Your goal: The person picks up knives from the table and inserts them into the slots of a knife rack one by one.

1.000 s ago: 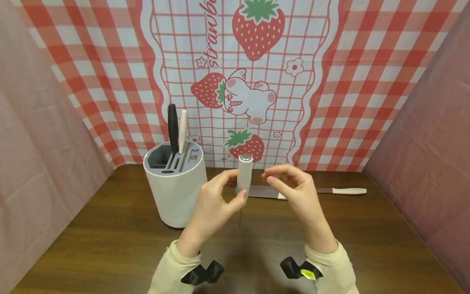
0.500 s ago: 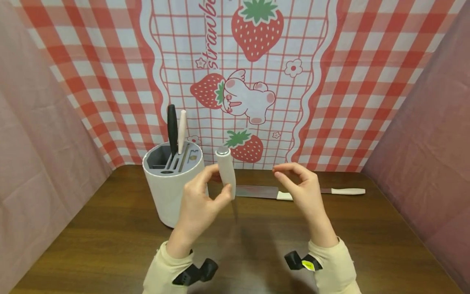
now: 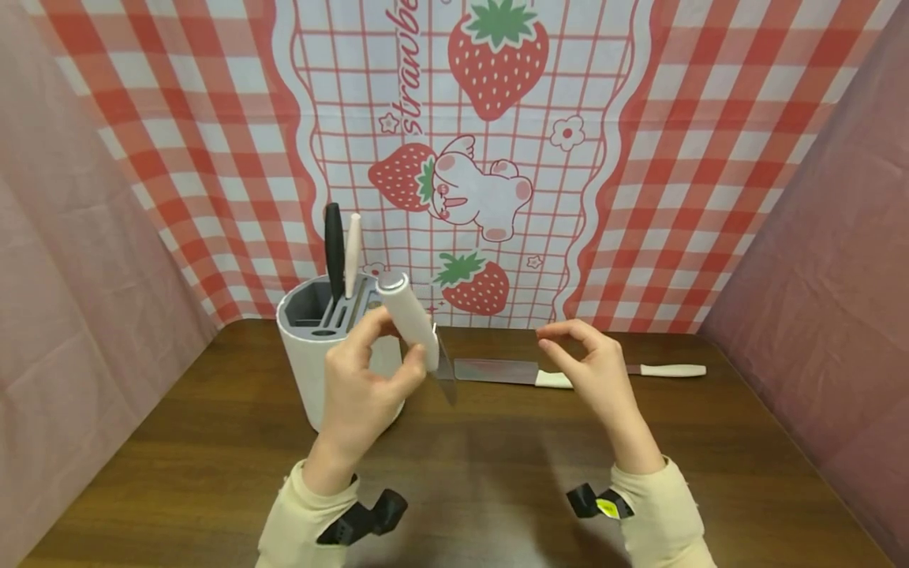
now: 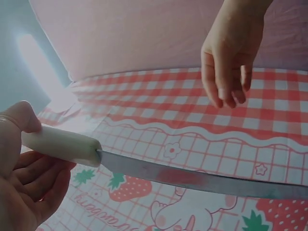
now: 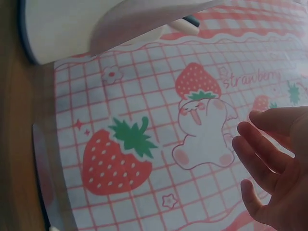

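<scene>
My left hand point(image 3: 365, 394) pinches a knife point(image 3: 412, 319) by its white handle, with the thumb on one side and the fingers on the other. The knife is tilted, its handle end up and left, its blade pointing down and right in the head view. Seen from the left wrist, the whitish handle point(image 4: 67, 147) lies in the fingers and the long blade point(image 4: 183, 175) runs off to the right. My right hand point(image 3: 592, 375) is raised apart from the knife, fingers gently bent and holding nothing; the right wrist view shows its fingers point(image 5: 262, 154) spread.
A white knife block point(image 3: 301, 379) with a grey slotted top stands behind my left hand. A black-handled knife point(image 3: 334, 252) and a white-handled one point(image 3: 353, 256) stick up from it. At the back lie a broad-bladed knife point(image 3: 497, 371) and another white-handled knife point(image 3: 675, 370).
My left hand has moved left toward the block, and the knife has gone from upright to tilted, handle end leftward. The right hand has drifted slightly right.
</scene>
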The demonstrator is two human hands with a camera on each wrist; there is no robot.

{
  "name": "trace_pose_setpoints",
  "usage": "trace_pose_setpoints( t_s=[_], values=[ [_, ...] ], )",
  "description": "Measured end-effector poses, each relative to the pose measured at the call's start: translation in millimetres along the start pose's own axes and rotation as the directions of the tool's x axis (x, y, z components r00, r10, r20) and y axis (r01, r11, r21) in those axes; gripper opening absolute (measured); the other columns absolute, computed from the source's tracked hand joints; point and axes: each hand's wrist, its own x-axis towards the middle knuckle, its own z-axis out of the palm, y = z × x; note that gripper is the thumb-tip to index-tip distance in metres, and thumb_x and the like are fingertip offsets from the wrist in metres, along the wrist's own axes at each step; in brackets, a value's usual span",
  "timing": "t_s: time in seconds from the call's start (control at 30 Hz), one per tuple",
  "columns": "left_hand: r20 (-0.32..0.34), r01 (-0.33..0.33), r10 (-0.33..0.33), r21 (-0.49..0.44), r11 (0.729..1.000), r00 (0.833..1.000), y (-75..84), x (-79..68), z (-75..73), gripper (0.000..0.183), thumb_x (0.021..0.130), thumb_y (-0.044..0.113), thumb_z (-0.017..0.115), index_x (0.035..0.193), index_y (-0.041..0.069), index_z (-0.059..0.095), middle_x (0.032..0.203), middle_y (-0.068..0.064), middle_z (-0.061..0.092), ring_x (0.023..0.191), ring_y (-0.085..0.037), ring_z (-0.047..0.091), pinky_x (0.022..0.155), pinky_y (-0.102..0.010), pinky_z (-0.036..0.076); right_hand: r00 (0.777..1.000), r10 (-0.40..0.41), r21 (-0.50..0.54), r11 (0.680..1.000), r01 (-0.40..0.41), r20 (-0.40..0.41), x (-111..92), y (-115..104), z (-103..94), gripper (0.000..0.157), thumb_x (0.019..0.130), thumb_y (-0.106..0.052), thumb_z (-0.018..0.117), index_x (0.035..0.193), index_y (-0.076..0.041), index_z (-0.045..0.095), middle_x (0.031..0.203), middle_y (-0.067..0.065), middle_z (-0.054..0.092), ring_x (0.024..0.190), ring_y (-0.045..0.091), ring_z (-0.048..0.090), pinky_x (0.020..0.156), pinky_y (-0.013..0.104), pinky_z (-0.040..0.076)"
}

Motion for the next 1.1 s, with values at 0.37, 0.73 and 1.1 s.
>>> trace_pose_setpoints(
  t_s=[0.37,0.73,1.1],
  values=[
    [-0.074,-0.065,0.06,-0.068,0.996,0.995,0.3,11.9,-10.6,0.025,0.073,0.003,0.061,0.097,-0.005,0.062,0.093,-0.014,0.068,0.083,-0.013,0.061,0.079,-0.025,0.049,0.995,-0.023,-0.178,0.983,0.041,0.102,1.0,22.0,-3.1,0.012,0.081,-0.013,0.068,0.093,-0.013,0.069,0.089,-0.003,0.068,0.084,0.007,0.059,0.066,0.018,0.044],
    [-0.094,-0.091,0.08,-0.12,0.989,0.992,2.0,18.0,-15.8,0.027,0.074,0.001,0.06,0.099,-0.008,0.06,0.093,-0.019,0.067,0.085,-0.013,0.063,0.076,-0.023,0.05,0.985,0.012,-0.267,0.963,0.035,0.174,2.2,42.4,-4.4,0.012,0.08,-0.013,0.068,0.092,-0.012,0.068,0.09,0.001,0.068,0.087,0.018,0.062,0.072,0.037,0.046],
    [-0.14,-0.066,0.046,-0.138,0.988,0.989,4.8,24.3,-26.8,0.029,0.074,0.001,0.062,0.101,-0.012,0.06,0.092,-0.022,0.066,0.086,-0.016,0.065,0.077,-0.025,0.05,0.966,0.08,-0.398,0.917,0.025,0.244,6.1,69.0,-2.6,0.008,0.081,-0.017,0.067,0.089,-0.015,0.069,0.083,-0.001,0.068,0.072,0.014,0.06,0.061,0.031,0.044]
  ],
)
